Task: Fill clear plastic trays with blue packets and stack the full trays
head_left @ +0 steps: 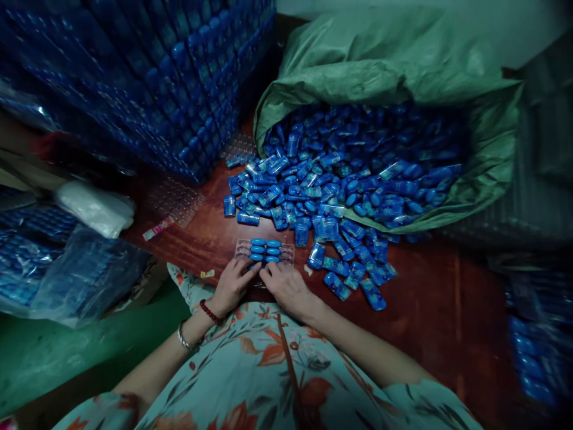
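A clear plastic blister tray (242,245) lies at the table's near edge. Blue oval packs (265,250) fill its two middle columns, while the visible outer pockets hold none. My left hand (233,283) is at the tray's lower left, thumb and fingers closed around a blue pack that shows only in part. From the lower right, my right hand (286,286) reaches in with bent fingers, closed on another blue pack mostly hidden beneath them. Both hands nearly meet over the tray's near rows. Loose blue packs (317,255) lie just right of the tray.
A big green woven sack (389,77) lies open at the back, spilling blue packs onto the brown table (425,298). Filled trays stack high (179,83) at the back left. Empty clear trays (172,200) and a white plastic bag (96,206) are on the left.
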Demonstrator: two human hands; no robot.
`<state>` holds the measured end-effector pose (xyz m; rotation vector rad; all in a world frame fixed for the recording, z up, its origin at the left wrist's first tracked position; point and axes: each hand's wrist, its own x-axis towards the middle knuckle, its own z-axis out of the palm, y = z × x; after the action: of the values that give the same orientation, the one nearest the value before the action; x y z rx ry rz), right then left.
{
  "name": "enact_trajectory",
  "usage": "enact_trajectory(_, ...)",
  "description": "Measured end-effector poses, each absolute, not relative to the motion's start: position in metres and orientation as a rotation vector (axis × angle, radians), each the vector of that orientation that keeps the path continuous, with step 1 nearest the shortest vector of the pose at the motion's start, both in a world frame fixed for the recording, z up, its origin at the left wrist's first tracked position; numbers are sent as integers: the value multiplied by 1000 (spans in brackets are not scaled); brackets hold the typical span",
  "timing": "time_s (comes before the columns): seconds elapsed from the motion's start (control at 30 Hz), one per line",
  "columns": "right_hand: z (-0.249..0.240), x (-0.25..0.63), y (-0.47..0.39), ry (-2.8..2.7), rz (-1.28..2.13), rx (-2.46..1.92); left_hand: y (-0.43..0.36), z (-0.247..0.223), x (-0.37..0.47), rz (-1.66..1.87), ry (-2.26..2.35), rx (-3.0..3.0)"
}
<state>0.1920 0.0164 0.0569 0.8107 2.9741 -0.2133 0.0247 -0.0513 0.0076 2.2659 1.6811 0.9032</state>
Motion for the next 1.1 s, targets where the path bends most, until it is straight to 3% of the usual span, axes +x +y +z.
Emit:
enact_trajectory(0.13,48,212,32,3166,-275,933,-38,6,13,1081,1773,2082)
enact_trajectory(0.23,38,234,50,3143,-347,1498,-8,8,0,1212,1953,1814)
enact_trajectory(0.37,28,238,78,2773,-363,1982,50,6,-16,883,2176,1738)
enact_trajectory(0.5,24,218,94,2624,-421,1863,89,3,-20,540,2293,1581)
enact_trajectory(0.67,25,225,95,2638,-617,1922,77,1,-26,707,2145,1548)
enact_trajectory(0.8,28,255,70,2747,-1237,2004,19,2,-34,1028,2087,1509)
enact_trajectory(0.93,28,258,27,2718,-1831,1792,-50,15,-33,1219,2099,1376)
enact_trajectory(1.1,14,243,5,3230,-1511,1317,-94,41,-7,1204,2117,1421)
